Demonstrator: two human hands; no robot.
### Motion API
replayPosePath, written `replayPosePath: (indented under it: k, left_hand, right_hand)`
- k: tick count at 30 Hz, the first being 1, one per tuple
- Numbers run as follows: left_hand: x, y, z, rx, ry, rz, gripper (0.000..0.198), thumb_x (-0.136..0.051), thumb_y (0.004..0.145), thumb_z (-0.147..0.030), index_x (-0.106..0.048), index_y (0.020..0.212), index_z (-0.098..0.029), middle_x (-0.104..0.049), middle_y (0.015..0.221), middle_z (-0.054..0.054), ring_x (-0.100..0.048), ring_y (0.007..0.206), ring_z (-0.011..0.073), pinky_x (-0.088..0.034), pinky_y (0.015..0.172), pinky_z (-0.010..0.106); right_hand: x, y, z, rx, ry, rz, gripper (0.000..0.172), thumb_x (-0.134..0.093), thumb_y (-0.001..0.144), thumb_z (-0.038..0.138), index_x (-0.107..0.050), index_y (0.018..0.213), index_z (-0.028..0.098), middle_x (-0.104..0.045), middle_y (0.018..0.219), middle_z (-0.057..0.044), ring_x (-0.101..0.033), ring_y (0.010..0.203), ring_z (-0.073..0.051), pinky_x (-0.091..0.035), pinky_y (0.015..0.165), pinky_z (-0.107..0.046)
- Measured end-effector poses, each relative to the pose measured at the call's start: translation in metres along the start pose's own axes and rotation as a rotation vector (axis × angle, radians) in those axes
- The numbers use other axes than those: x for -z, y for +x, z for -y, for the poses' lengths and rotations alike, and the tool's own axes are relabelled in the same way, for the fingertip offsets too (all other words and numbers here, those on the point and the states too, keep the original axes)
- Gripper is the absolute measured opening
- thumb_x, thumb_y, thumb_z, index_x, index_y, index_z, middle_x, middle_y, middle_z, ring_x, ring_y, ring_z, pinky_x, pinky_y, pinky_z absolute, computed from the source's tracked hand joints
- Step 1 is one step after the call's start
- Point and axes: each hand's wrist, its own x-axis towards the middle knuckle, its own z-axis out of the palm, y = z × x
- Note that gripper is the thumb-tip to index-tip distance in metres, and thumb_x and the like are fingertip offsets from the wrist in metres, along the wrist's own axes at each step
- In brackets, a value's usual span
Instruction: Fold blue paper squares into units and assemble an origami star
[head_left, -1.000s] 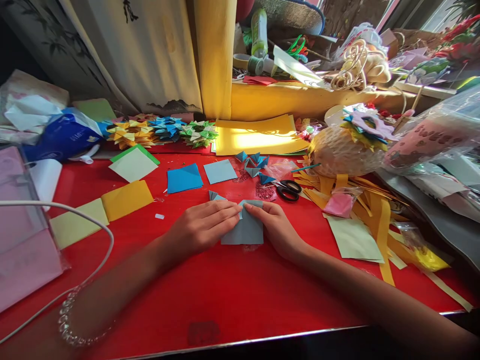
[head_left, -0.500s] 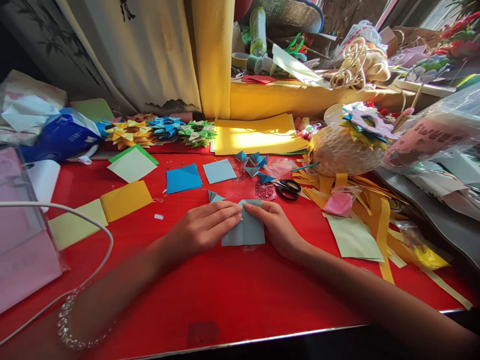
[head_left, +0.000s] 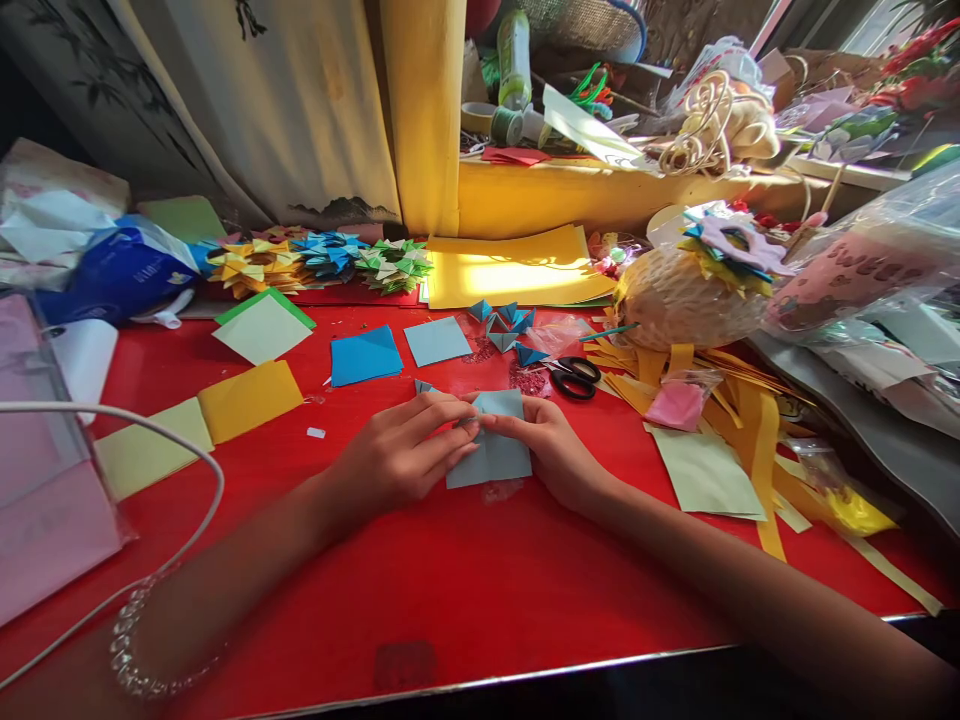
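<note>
A pale blue square of paper (head_left: 499,460) with a crease down its middle is between my two hands, just above the red table. My left hand (head_left: 416,440) pinches its left edge with fingers pressed together. From the other side my right hand (head_left: 551,440) grips it, thumb lying on top near the left fingertips and the other fingers partly hidden behind the sheet. A small folded blue piece (head_left: 423,387) pokes out behind my left hand. Farther back lie several folded blue paper pieces (head_left: 504,330), a light blue paper stack (head_left: 437,342) and a bright blue paper stack (head_left: 367,356).
Black-handled scissors (head_left: 576,377) lie right of the folded pieces. Yellow paper strips (head_left: 765,460) and a pale green sheet (head_left: 706,474) are at the right. Yellow paper (head_left: 251,401) lies left. A white cable (head_left: 217,490) arcs near my left forearm. Finished paper rings (head_left: 330,256) line the back.
The pale blue paper has turned slightly, and its top part now stands up more between my hands. My left fingers have curled in and my right thumb has shifted left across the sheet.
</note>
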Motion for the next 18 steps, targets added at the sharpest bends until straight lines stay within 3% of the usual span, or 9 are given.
replayPosePath:
  k: [4, 10, 18]
  left_hand:
    - [-0.003, -0.001, 0.0, 0.156, -0.037, -0.04, 0.018, -0.054, 0.08, -0.016, -0.061, 0.097, -0.018, -0.057, 0.097, 0.008, -0.054, 0.092, 0.0184, -0.049, 0.078, 0.032]
    - [-0.002, 0.002, 0.0, 0.315, -0.214, 0.038, 0.016, -0.05, 0.083, -0.021, -0.066, 0.084, -0.016, -0.057, 0.087, 0.007, -0.055, 0.086, 0.0163, -0.048, 0.074, 0.028]
    - [0.002, 0.012, -0.001, 0.774, -0.477, 0.074, 0.024, -0.05, 0.082, -0.039, -0.062, 0.084, -0.018, -0.063, 0.082, 0.002, -0.058, 0.078, 0.0145, -0.047, 0.067, 0.025]
  right_hand:
    - [0.0, 0.002, -0.001, 0.064, 0.007, 0.008, 0.034, -0.064, 0.071, 0.032, -0.06, 0.101, 0.016, -0.064, 0.079, -0.002, -0.058, 0.063, -0.012, -0.045, 0.056, -0.022]
    - [0.002, 0.004, -0.004, 0.095, -0.159, -0.041, 0.055, -0.068, 0.068, 0.03, -0.051, 0.119, 0.019, -0.062, 0.093, -0.002, -0.056, 0.076, -0.012, -0.043, 0.061, -0.02]
    - [0.004, 0.006, -0.006, 0.102, -0.236, -0.01, 0.053, -0.065, 0.07, 0.029, -0.05, 0.119, 0.017, -0.06, 0.102, -0.004, -0.055, 0.08, -0.013, -0.043, 0.067, -0.022]
